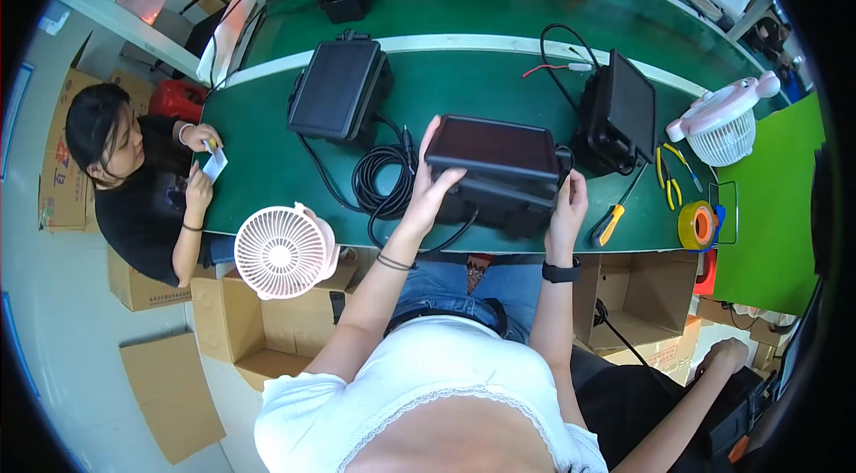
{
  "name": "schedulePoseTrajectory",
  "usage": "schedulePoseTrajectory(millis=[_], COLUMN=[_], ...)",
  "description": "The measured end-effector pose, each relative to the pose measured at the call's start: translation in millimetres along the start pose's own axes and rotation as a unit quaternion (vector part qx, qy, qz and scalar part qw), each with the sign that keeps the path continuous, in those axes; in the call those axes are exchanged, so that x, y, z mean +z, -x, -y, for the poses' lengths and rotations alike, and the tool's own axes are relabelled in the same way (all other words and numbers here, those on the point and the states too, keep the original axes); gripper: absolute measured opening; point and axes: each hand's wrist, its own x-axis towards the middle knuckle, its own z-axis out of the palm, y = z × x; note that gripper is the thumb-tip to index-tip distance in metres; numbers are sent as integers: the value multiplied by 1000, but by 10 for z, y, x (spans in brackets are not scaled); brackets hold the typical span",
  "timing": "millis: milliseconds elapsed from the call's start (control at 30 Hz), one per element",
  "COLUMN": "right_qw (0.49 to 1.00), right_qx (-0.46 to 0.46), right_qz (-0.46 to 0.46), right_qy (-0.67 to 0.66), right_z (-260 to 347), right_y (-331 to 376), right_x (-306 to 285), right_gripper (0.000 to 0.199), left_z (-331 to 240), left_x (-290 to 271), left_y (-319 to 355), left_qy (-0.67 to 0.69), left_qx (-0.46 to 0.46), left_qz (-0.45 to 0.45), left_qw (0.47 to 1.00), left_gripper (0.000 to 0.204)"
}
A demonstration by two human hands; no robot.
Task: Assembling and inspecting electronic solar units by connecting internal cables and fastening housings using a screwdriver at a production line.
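Observation:
At the front edge of the green table, a black plastic box [499, 189] with a dark panel on its top is held between my two hands. My left hand [430, 192] lies along its left side, thumb on the front edge and fingers reaching up the side. On the opposite side, my right hand [568, 214] has its bent fingers against the lower right corner; part of the grip is hidden by the box. A coiled black cable [383, 183] lies just left of my left hand. The yellow-and-black screwdriver [608, 226] is right of my right hand.
Similar black boxes stand at left [337, 90], right [615, 112] and far back. A white fan [283, 252] overhangs the front left edge; a pink-and-white fan [724, 121], pliers [667, 179] and yellow tape [697, 225] are at right. Another person [143, 179] holds white paper at left.

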Motion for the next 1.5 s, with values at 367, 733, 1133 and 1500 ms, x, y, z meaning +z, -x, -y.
schedulePoseTrajectory(millis=[367,733,1133,1500], right_qw=[998,996,995,995], right_qx=[60,43,23,6], right_qz=[33,77,57,96], right_qy=[1,0,-81,-9], right_z=[145,142,66,463], right_y=[-1,240,276,446], right_x=[34,-56,-188,-117], right_gripper=[49,53,53,70], left_z=[-1,41,3,-203], left_x=[77,2,-346,-717], left_y=[-87,236,771,588], left_qy=[4,-15,-138,-720], left_qx=[-20,66,55,103], left_qz=[-53,-46,41,-30], left_qw=[998,997,988,686], left_gripper=[73,79,94,63])
